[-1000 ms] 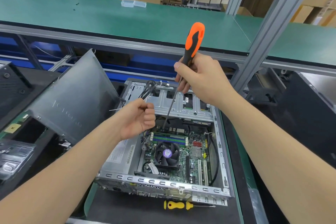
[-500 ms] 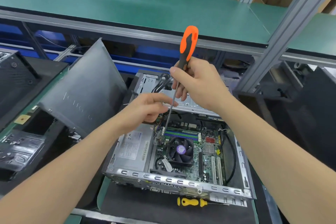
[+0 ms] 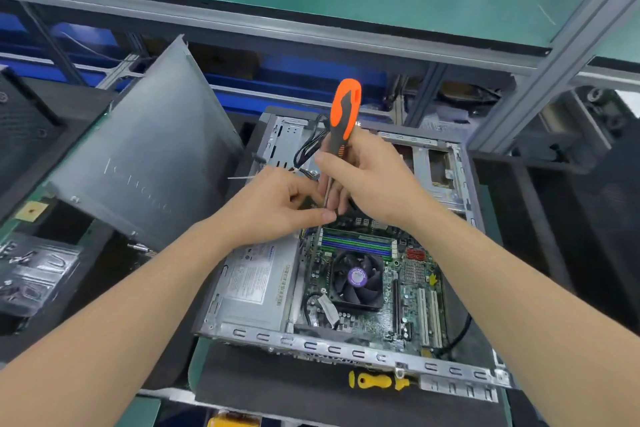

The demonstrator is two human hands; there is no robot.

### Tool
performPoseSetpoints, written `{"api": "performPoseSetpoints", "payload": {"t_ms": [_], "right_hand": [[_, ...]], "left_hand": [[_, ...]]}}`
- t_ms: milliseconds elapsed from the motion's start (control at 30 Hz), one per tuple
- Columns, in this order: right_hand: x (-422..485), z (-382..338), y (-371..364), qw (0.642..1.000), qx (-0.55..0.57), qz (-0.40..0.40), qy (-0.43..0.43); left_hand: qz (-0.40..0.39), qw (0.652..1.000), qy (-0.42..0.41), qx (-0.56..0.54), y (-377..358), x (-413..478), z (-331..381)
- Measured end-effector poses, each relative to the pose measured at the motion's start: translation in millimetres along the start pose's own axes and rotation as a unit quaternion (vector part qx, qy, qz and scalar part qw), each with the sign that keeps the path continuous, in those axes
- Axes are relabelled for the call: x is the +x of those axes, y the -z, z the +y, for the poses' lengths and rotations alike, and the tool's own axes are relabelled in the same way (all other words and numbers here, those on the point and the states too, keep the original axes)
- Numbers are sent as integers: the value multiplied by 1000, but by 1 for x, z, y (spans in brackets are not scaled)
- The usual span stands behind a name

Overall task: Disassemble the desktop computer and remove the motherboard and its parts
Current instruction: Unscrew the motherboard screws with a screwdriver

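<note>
One open desktop case [image 3: 332, 350], green motherboard [image 3: 381, 322], black fan [image 3: 356, 279]; orange screwdriver [image 3: 344, 107] above.

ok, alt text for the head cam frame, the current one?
A person's right hand grips an orange-handled screwdriver nearly upright over an open desktop computer case, while the left hand pinches its shaft just above the motherboard. A grey side panel leans at the left, and a yellow screwdriver lies in front of the case.
</note>
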State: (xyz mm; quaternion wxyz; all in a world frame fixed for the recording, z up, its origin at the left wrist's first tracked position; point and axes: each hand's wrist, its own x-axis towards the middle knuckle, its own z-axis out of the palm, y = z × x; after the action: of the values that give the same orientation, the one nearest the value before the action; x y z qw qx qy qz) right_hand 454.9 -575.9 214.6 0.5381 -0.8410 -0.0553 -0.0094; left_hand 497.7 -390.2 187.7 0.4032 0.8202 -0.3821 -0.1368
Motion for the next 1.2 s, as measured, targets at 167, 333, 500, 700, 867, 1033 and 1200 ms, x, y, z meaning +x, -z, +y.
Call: {"api": "performPoseSetpoints", "payload": {"t_ms": [167, 333, 500, 700, 867, 1033, 1200], "right_hand": [[4, 9, -2, 999, 18, -26, -9], [8, 8, -7, 998, 41, -44, -7], [7, 8, -12, 998, 45, -50, -8], [3, 11, -13, 998, 41, -57, -3], [0, 10, -14, 998, 33, -58, -1], [-1, 7, -14, 998, 32, -59, -6], [-3, 4, -13, 998, 17, -56, -5]], "left_hand": [[1, 1000, 6, 6, -4, 1, -7], [-30, 999, 24, -34, 1, 2, -15], [-54, 998, 19, -30, 4, 1, -14], [-72, 997, 14, -11, 5, 4, -13], [-75, 997, 5, -8, 5, 3, -14], [-75, 997, 1, -17, 4, 2, -17], [-77, 997, 2, -16, 5, 2, -19]]}}
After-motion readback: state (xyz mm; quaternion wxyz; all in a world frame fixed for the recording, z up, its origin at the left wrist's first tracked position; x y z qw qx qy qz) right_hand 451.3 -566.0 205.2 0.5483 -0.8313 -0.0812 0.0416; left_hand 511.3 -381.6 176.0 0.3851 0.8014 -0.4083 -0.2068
